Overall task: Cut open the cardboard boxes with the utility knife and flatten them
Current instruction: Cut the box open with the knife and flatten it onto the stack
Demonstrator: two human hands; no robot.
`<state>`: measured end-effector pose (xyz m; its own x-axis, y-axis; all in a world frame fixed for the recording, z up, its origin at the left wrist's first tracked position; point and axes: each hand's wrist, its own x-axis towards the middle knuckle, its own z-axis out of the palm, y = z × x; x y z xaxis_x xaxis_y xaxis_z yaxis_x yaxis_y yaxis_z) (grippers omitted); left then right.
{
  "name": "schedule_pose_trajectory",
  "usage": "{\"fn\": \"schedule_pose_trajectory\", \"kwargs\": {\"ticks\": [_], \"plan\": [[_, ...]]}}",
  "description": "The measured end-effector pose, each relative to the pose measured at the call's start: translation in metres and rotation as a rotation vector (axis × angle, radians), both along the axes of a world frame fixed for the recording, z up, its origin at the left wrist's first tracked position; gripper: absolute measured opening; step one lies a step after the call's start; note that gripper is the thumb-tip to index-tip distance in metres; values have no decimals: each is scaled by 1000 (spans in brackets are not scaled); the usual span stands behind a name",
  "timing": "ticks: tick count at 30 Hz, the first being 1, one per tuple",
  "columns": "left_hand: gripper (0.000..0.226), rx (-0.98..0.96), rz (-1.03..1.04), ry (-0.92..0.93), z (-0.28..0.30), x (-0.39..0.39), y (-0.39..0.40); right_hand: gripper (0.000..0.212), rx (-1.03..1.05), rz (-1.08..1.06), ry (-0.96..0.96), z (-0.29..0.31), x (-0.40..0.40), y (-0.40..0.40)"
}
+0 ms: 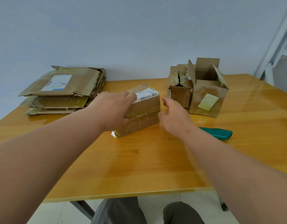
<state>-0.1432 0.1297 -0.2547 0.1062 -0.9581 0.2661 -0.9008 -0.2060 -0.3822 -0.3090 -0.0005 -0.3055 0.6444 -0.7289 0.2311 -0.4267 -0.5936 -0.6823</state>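
A small taped cardboard box (144,113) with a white shipping label on top stands in the middle of the wooden table (139,167). My left hand (113,109) lies over its left side and top, thumb down the front face, holding it. My right hand (173,117) hovers just right of the box, fingers loosely spread, holding nothing. The green utility knife (218,134) lies flat on the table to the right, partly hidden behind my right wrist.
A stack of flattened boxes (63,91) sits at the back left. Two more boxes stand at the back right: a torn one (180,91) and an open-topped one (207,94). My knees show below the near table edge.
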Motion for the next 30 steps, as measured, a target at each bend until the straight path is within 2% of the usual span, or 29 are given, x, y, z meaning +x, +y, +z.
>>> {"fn": "schedule_pose_trajectory", "kwargs": {"ticks": [2, 6, 9, 13, 17, 21, 26, 30], "plan": [[59, -18, -8, 26, -1, 4, 1, 51, 65, 24, -67, 3, 11, 0], [58, -40, -10, 163, -1, 10, 3, 41, 60, -78, -97, 2, 24, -2], [50, -38, -5, 246, 0, 12, 1, 49, 88, -89, -113, -1, 29, -1], [36, -13, 38, 374, 6, 16, -2, 72, 279, -121, -240, -4, 39, 8], [34, 43, 59, 484, 14, 20, -3, 65, 465, -178, -324, -7, 46, 11], [34, 51, 68, 505, 15, 21, -4, 60, 686, -196, -390, -4, 51, 11], [35, 61, 72, 514, 14, 21, -5, 59, 663, -245, -395, -2, 54, 13], [34, 65, 80, 539, 14, 23, -1, 61, 493, -264, -330, -15, 50, 19]]}}
